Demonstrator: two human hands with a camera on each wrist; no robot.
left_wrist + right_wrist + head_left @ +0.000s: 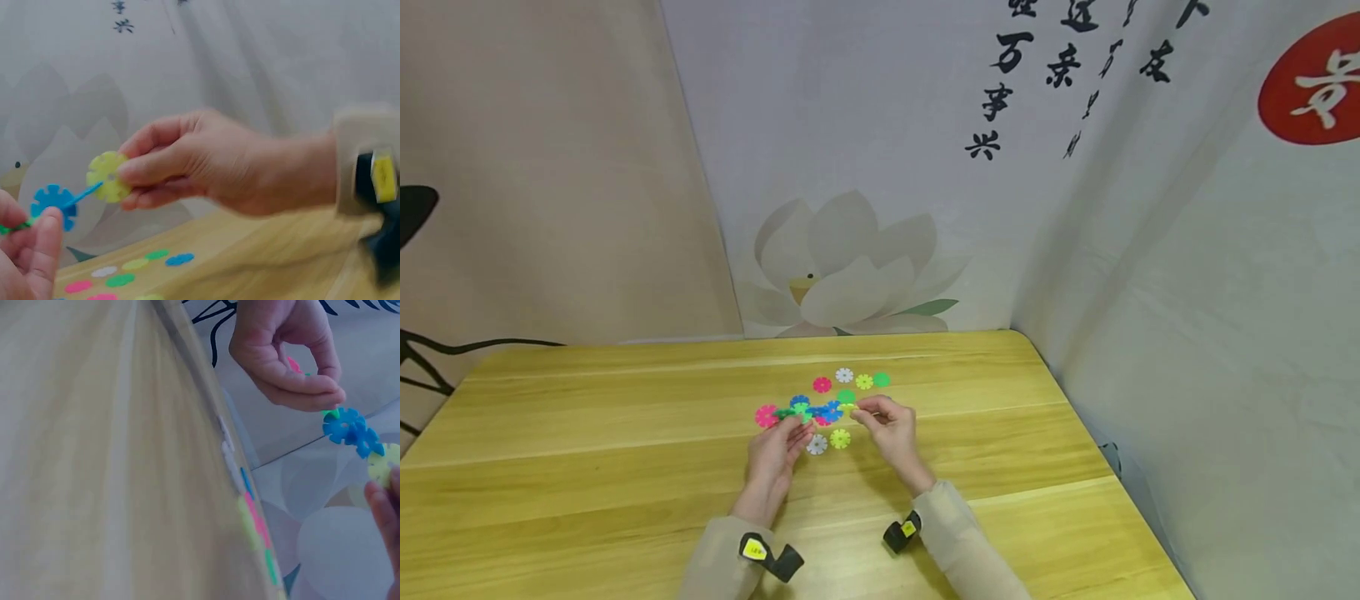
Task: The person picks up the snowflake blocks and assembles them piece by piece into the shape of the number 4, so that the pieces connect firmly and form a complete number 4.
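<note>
My left hand (772,457) pinches a chain of notched plastic snowflake discs by a green disc (801,411). A pink disc (766,416) sits at the chain's left end, and two blue discs (340,427) stand joined at an angle toward the right. Between thumb and fingers, my right hand (891,431) grips a yellow disc (105,176). The yellow disc's edge meets the outer blue disc, which shows edge-on in the left wrist view. Both hands hold the pieces above the wooden table; fingers hide part of the green disc.
Loose discs lie on the wooden table (625,483) around the hands: a white disc (817,444) and a yellow-green disc (840,438) nearer me, with a pink disc (822,384) and several others behind. A printed curtain (880,167) hangs behind the table's back edge.
</note>
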